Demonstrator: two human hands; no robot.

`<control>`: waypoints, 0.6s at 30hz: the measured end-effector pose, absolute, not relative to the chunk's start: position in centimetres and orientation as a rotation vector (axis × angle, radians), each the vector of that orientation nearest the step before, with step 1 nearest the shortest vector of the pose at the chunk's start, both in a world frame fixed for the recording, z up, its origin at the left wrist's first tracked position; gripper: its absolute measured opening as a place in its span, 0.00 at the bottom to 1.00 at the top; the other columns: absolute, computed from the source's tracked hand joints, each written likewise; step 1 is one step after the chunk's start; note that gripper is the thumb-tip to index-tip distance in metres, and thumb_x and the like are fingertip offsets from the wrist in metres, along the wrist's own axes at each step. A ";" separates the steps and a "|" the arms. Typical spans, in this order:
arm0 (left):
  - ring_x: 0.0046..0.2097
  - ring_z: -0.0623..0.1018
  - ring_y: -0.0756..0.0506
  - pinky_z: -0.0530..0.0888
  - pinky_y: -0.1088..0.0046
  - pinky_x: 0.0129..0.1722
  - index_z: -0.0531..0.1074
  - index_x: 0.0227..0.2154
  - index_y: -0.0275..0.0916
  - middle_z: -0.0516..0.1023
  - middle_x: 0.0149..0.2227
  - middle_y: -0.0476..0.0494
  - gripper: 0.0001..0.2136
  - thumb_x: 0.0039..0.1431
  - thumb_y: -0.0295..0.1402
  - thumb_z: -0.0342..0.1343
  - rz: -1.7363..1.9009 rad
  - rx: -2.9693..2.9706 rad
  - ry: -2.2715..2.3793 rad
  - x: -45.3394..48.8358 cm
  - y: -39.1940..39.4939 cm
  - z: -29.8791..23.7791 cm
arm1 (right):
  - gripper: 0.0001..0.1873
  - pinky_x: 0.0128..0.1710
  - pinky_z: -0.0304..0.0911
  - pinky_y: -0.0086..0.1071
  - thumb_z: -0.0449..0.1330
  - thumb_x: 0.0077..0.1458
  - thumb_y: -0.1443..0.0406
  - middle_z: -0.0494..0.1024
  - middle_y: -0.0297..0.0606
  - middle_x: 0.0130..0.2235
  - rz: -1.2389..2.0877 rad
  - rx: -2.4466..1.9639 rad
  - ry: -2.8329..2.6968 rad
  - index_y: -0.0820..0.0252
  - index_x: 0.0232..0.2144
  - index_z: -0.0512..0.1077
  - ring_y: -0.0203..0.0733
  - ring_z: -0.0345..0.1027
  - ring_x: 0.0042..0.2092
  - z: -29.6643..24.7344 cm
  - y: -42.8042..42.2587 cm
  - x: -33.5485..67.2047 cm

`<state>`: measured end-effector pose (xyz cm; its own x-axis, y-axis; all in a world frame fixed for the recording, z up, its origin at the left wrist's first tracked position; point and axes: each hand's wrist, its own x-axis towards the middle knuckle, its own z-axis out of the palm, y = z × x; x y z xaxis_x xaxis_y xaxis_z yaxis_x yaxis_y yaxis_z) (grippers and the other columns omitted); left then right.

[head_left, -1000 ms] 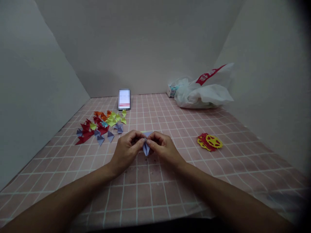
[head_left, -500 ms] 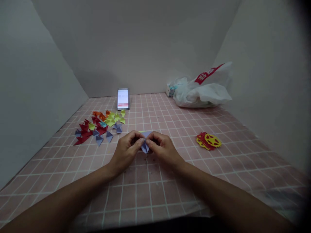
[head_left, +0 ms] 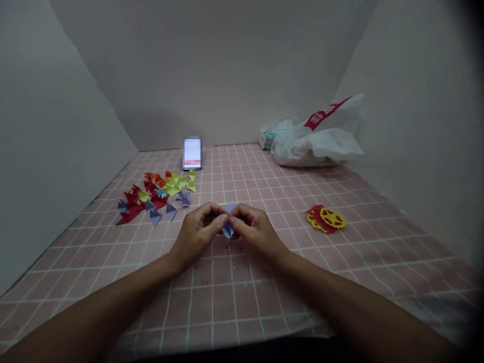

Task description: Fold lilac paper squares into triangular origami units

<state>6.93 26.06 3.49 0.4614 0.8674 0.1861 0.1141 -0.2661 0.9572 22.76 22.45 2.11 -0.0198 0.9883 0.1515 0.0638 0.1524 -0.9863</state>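
Note:
Between my two hands is a small piece of folded purple paper [head_left: 227, 231], its pointed end hanging toward me. My left hand [head_left: 202, 227] pinches it from the left side, thumb on top. From the right, my right hand [head_left: 252, 229] pinches the same paper, and the two thumb tips almost meet over it. Fingers hide most of its folds. Just beyond the fingertips, more purple paper [head_left: 229, 207] shows, with a bit of yellow-green at its left edge.
Several folded paper pieces [head_left: 157, 194] in red, orange, yellow, blue and purple lie at the left. A phone [head_left: 192, 153] stands behind them. Red and yellow star cutouts [head_left: 327, 219] lie at the right. A white plastic bag [head_left: 313, 143] and a small box [head_left: 265, 139] sit at the back.
My thumbs have drawn closer together over the purple paper, covering more of its upper part. Other objects stay in place; the view has shifted very slightly.

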 end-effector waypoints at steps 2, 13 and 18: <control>0.31 0.75 0.50 0.73 0.74 0.32 0.73 0.32 0.36 0.75 0.30 0.47 0.05 0.59 0.33 0.57 0.933 1.704 0.875 6.9 26.2 3.3 | 0.09 0.27 0.60 0.30 0.58 0.53 0.62 0.69 0.32 0.25 1.084 -1.125 -1.341 0.58 0.23 0.66 0.35 0.62 0.28 2.1 22.5 22.8; 0.27 0.73 0.50 0.70 0.75 0.27 0.71 0.29 0.37 0.73 0.26 0.48 0.08 0.61 0.34 0.56 0.935 1.893 0.961 6.6 26.3 3.4 | 0.10 0.27 0.60 0.30 0.59 0.53 0.61 0.69 0.32 0.25 1.155 -1.051 -1.353 0.59 0.24 0.67 0.34 0.63 0.27 2.3 22.7 22.9; 0.29 0.73 0.50 0.70 0.75 0.28 0.71 0.29 0.37 0.74 0.28 0.47 0.07 0.59 0.34 0.57 0.957 1.926 0.972 6.7 26.4 3.5 | 0.08 0.28 0.60 0.29 0.60 0.52 0.63 0.70 0.32 0.26 1.103 -1.087 -1.388 0.59 0.24 0.69 0.35 0.63 0.28 2.2 22.7 23.0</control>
<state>6.67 26.42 3.45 0.4288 0.8604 0.2756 0.2888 -0.4196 0.8606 23.00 22.71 2.16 -0.0808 0.9821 0.1704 0.0558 0.1751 -0.9830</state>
